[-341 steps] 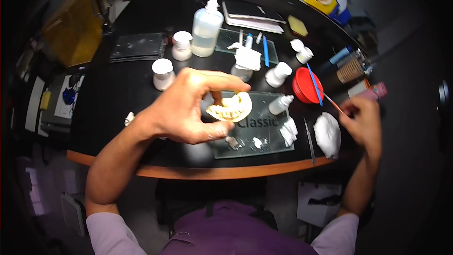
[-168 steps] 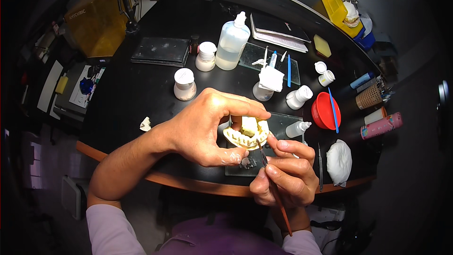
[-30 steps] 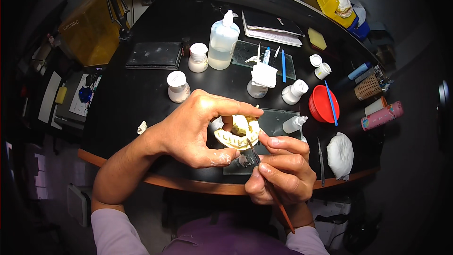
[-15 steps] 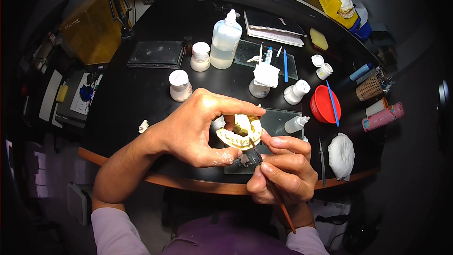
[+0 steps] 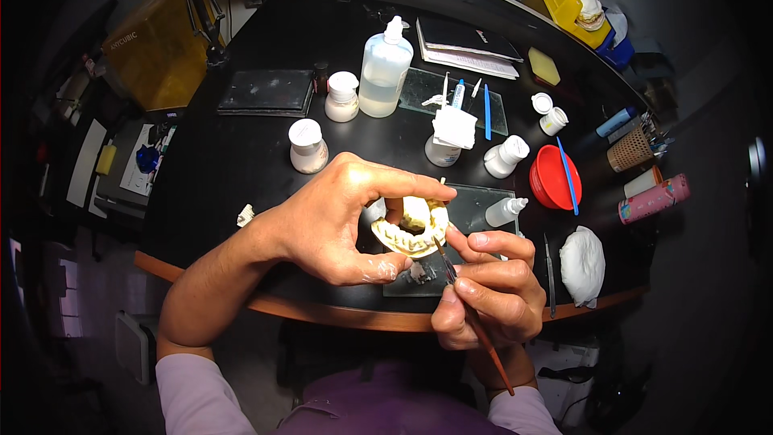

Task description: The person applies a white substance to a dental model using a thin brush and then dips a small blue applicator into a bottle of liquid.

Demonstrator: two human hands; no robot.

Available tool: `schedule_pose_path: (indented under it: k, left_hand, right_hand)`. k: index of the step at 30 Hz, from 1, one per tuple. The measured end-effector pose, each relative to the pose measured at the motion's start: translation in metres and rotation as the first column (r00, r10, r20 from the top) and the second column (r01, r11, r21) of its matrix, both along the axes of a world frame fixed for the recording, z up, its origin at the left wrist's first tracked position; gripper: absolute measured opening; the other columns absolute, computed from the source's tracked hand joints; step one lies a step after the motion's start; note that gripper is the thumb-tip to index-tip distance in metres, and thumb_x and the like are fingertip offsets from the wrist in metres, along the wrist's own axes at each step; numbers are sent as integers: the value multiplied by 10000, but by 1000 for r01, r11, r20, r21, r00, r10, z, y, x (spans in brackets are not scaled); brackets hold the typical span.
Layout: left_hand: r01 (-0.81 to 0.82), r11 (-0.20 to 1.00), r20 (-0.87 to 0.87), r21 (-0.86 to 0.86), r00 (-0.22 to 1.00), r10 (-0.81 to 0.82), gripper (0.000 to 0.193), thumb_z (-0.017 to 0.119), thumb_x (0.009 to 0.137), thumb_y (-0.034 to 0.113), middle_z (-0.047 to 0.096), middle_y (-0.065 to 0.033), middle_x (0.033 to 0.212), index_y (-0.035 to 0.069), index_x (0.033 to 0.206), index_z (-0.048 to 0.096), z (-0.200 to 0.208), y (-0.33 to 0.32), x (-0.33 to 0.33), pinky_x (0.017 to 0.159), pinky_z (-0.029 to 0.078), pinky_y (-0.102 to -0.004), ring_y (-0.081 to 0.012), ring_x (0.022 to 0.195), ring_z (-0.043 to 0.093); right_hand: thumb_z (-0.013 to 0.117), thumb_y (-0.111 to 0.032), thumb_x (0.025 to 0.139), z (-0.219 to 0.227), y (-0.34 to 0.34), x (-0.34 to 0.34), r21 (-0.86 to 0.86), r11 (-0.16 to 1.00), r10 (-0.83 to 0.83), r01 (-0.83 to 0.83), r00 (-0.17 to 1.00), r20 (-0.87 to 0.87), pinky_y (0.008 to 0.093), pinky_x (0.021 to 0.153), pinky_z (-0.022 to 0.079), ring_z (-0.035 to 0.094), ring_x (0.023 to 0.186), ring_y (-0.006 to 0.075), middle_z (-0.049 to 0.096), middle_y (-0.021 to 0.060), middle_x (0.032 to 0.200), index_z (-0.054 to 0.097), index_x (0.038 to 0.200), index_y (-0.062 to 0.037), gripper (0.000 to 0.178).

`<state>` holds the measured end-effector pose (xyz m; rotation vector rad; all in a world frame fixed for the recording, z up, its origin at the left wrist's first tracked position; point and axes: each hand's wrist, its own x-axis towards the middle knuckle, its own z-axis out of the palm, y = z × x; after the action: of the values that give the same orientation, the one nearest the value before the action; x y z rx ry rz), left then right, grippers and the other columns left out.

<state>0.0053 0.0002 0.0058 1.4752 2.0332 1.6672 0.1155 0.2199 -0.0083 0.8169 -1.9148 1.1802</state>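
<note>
Between the thumb and fingers of my left hand (image 5: 338, 213) is a pale yellow dental model (image 5: 403, 240), a horseshoe-shaped jaw with a row of teeth, held above the desk. White smears mark the thumb. My right hand (image 5: 495, 290) pinches a thin paintbrush (image 5: 483, 334) with a reddish-brown handle. Its dark tip is at the right side of the model's teeth; whether it touches cannot be made out. One right fingertip rests close to the model's edge. Beneath both hands lies a glass slab (image 5: 475, 197), partly covered, with a dark smudge near its front.
Around the hands stand white-capped jars (image 5: 307, 147), a large clear squeeze bottle (image 5: 385, 68), a small dropper bottle (image 5: 505, 211) and a red bowl (image 5: 554, 181) with a blue stick across it. At right lie a knife (image 5: 549, 274) and a white cloth wad (image 5: 582, 267). A wooden edge (image 5: 338, 314) borders the desk.
My right hand and the brush have shifted slightly right, the brush tip drawing back a little along the model. The model has moved barely to the right; my left hand keeps its grip.
</note>
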Motion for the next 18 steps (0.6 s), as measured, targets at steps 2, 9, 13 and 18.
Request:
schedule_pose_path:
  k: [2,9,13,18]
  left_hand:
    - [8,1000,17,-12,1000,-8,747,786,662,168,740,-213,1334,-49,1371,692,0,0,1,748,592,-303,-170,720,682]
    - [53,999,76,12,996,-54,748,781,672,170,745,-210,1323,-45,1382,690,-8,2,1,814,592,-319,-166,738,674]
    - [9,1000,80,-30,997,-6,759,779,674,183,761,-191,1273,-58,1387,682,-6,-1,-1,846,575,-312,-155,776,670]
    - [-107,993,105,-42,988,110,735,789,691,183,745,-159,1261,-99,1360,673,2,-3,-3,831,523,-285,-124,809,615]
  right_hand:
    - [815,43,818,0,-1,0,-7,1000,-2,2,1000,1,421,940,692,707,1158,329,712,84,975,689,1056,-68,291]
    - [814,52,815,0,-1,5,-13,1000,-16,16,1000,1,394,926,691,718,1147,330,711,88,958,692,1039,-68,281]
    - [790,57,810,2,10,6,-4,996,-95,94,995,-35,351,794,674,720,1003,296,703,73,942,675,1001,-75,259]
    - [703,30,735,-20,32,31,-20,981,-188,193,968,164,375,833,514,578,828,232,702,42,798,686,955,-89,250]
